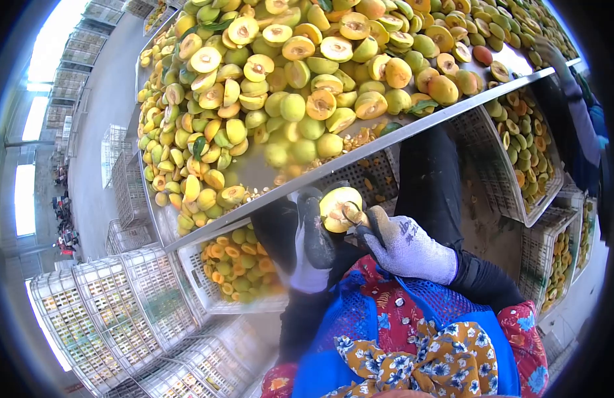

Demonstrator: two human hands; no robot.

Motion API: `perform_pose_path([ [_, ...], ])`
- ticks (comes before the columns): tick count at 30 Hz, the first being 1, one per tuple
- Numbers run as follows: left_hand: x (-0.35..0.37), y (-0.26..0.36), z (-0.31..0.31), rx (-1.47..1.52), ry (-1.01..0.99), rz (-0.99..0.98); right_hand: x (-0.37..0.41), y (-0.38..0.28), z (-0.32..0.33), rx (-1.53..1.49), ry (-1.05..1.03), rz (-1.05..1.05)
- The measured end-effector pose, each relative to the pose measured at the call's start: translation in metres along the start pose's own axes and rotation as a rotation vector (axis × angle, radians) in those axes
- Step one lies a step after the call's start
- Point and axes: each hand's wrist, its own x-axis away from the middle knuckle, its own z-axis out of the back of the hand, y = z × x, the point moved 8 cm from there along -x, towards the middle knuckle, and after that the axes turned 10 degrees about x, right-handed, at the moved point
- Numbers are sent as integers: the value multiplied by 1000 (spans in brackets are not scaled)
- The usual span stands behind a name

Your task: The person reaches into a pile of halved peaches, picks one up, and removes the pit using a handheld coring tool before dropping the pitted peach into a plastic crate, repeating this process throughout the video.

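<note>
Snugly, the left hand, in a pale knitted glove with dark coated fingers (312, 232), is curled against the rounded back of a yellow, apricot-like fruit half with its cut face showing (339, 211). Opposite it, the right hand, gloved alike (406, 247), pinches what seems to be a small dark curved tool (353, 216), its tip at the brown hollow; the handle is mostly hidden by the fingers. The fruit sits between both hands, just below the table edge and above the lap.

Prising out the stone looks like the step in hand, though whether it is loose cannot be told. The next move would call for a steady left hold and a short scooping turn of the right wrist, sparing the moist flesh.

Beyond the straight, silvery metal table rim (373, 152) lies a heap of smooth-skinned, green-yellow fruit halves (254, 99), with tan stones (363, 138) scattered near the rim. Beneath, a white latticed plastic crate (191, 275) holds more halves.
</note>
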Motion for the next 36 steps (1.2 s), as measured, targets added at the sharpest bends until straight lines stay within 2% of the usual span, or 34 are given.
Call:
perform_pose_path([
  [1, 5, 9, -14, -346, -113, -147, 2, 0, 0, 17, 5, 13],
  [4, 9, 10, -30, -536, -160, -232, 5, 1, -4, 70, 11, 47],
  [6, 14, 16, -40, -904, -219, -383, 7, 1, -7, 112, 6, 52],
  [9, 9, -3, -9, -533, 71, -145, 7, 5, -14, 28, -203, -127],
  [12, 15, -6, -13, -614, 122, -313, 11, -10, -7, 109, -104, 166],
  [13, 19, -2, -18, -676, 141, -399, 10, 0, -12, -102, -175, 38],
  [15, 21, -2, -24, -804, 172, -430, 9, 19, -26, -521, -310, -216],
  [16, 23, -1, -27, -869, 184, -441, 11, 19, -26, -413, -280, -143],
  [17, 18, -6, -25, -825, 176, -302, 15, 19, -28, -306, -252, -72],
  [18, 18, -8, -24, -833, 176, -280, 18, 17, -28, -196, -225, 3],
  [20, 18, -14, -23, -849, 176, -238, 17, 18, -25, -351, -283, -21],
  [22, 24, -9, -34, -954, 105, -443, 31, 33, -47, -932, -554, -477],
  [24, 28, -7, -41, -1072, 31, -656, 35, 32, -53, -1208, -625, -547],
  [25, 26, -8, -45, -1108, 13, -604, 37, 37, -56, -1196, -609, -582],
  [27, 13, -22, -27, -925, 62, -175, 44, 42, -65, -1179, -578, -661],
  [28, 10, -34, -19, -823, 87, 30, 43, 37, -64, -1272, -590, -664],
  [29, 13, -33, -20, -824, 100, -26, 40, 31, -61, -1362, -601, -665],
  [32, 17, -29, -25, -693, -57, -386, 43, 24, -57, -1714, -650, -742],
  [34, 12, -35, -22, -595, -126, -277, 45, 25, -67, -2023, -707, -795],
  [36, 10, -39, -23, -419, -171, -151, 49, 18, -67, -2268, -921, -771],
])
